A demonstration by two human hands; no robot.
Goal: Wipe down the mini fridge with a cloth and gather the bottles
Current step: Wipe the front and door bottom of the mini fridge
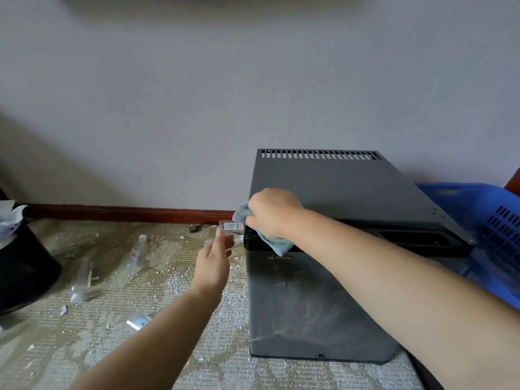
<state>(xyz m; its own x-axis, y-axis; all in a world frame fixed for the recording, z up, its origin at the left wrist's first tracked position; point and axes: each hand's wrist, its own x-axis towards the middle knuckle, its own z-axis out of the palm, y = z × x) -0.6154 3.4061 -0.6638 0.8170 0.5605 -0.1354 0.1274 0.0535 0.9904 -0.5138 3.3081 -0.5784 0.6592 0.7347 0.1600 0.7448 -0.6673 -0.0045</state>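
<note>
A dark grey mini fridge stands on the carpet against the wall, its dusty door facing me. My right hand grips a light blue cloth at the fridge's top front left corner, and the cloth hangs over the door's upper edge. My left hand reaches forward with straight fingers toward a clear plastic bottle lying by the fridge's left side, and holds nothing. Other clear bottles lie on the carpet: one in the middle, one further left, one nearer me.
A black bin with a white liner stands at the left. A blue plastic basket sits right of the fridge. White debris is scattered over the carpet. A black plug lies by the red-brown skirting board.
</note>
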